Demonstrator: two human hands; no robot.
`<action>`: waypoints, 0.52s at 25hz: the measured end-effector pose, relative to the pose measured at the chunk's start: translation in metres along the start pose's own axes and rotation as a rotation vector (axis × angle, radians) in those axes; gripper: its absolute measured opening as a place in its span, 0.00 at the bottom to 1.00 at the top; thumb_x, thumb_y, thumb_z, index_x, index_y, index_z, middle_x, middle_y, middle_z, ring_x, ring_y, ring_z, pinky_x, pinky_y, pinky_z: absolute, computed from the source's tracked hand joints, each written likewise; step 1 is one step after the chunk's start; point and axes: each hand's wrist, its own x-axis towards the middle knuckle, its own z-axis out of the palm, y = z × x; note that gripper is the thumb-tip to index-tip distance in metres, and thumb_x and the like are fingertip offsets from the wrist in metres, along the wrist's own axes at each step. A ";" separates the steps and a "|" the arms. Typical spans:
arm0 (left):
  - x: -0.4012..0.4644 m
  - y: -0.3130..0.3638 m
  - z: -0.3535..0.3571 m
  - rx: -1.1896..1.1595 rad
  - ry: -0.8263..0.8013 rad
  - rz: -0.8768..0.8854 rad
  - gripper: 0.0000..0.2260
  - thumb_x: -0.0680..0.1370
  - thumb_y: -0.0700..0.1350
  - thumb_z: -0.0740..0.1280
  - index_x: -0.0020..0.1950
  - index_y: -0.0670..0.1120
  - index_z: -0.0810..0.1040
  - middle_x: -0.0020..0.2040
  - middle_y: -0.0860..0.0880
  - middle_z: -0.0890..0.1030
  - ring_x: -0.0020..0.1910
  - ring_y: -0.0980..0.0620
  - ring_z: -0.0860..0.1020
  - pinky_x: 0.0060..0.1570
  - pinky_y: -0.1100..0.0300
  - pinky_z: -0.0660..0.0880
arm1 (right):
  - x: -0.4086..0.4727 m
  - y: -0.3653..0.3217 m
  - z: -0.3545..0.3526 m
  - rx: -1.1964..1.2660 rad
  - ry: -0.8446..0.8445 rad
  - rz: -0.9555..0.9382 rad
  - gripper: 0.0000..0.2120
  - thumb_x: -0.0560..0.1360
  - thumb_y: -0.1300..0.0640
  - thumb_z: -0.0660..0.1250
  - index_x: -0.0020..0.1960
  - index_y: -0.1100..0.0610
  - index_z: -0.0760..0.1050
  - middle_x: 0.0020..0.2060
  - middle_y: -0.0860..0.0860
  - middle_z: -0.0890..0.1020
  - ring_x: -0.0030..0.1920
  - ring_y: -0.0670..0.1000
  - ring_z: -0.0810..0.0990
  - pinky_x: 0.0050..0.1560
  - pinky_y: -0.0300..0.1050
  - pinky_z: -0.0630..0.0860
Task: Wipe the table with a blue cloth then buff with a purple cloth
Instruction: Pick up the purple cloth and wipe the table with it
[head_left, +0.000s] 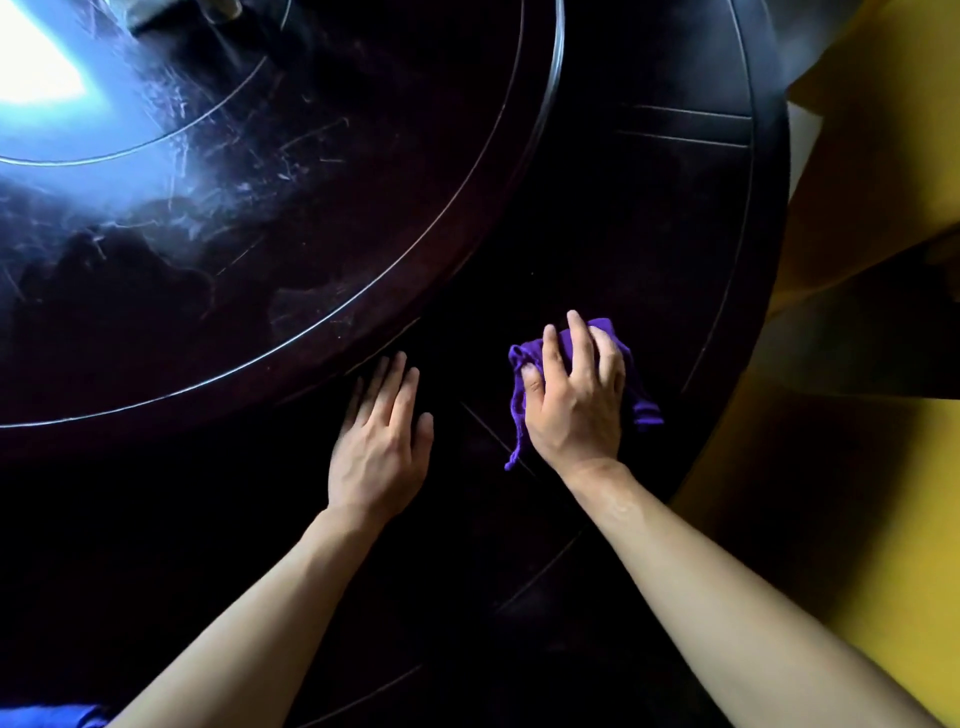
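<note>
A dark round table fills most of the view. My right hand presses a crumpled purple cloth flat on the table's outer ring, near its right edge. The cloth sticks out around my fingers, with a loose thread hanging at its left. My left hand lies flat on the table with fingers apart, holding nothing, just left of the right hand. A bit of blue shows at the bottom left corner; I cannot tell whether it is the blue cloth.
A raised round turntable covers the table's middle, scratched and glaring with window light at the upper left. Its rim runs just beyond my left fingertips. A yellow floor lies past the table's right edge.
</note>
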 end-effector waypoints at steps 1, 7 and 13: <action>0.000 0.000 0.000 -0.012 0.011 0.001 0.24 0.82 0.50 0.57 0.76 0.41 0.66 0.79 0.44 0.63 0.80 0.48 0.59 0.78 0.47 0.57 | 0.000 0.002 0.000 0.021 0.037 0.006 0.24 0.79 0.44 0.62 0.70 0.56 0.74 0.70 0.58 0.71 0.68 0.61 0.68 0.69 0.61 0.66; 0.002 0.000 -0.003 -0.050 0.025 0.000 0.23 0.82 0.48 0.57 0.76 0.41 0.67 0.79 0.44 0.64 0.79 0.48 0.60 0.76 0.45 0.61 | -0.013 0.013 -0.010 -0.046 0.100 0.089 0.25 0.74 0.39 0.66 0.62 0.55 0.73 0.54 0.56 0.74 0.54 0.59 0.71 0.52 0.56 0.70; 0.003 0.000 -0.001 -0.037 0.021 -0.016 0.23 0.82 0.47 0.57 0.76 0.41 0.67 0.79 0.45 0.63 0.80 0.49 0.58 0.78 0.47 0.58 | 0.100 0.064 -0.018 -0.017 0.216 0.392 0.19 0.78 0.49 0.61 0.62 0.61 0.74 0.56 0.64 0.77 0.57 0.67 0.75 0.58 0.58 0.70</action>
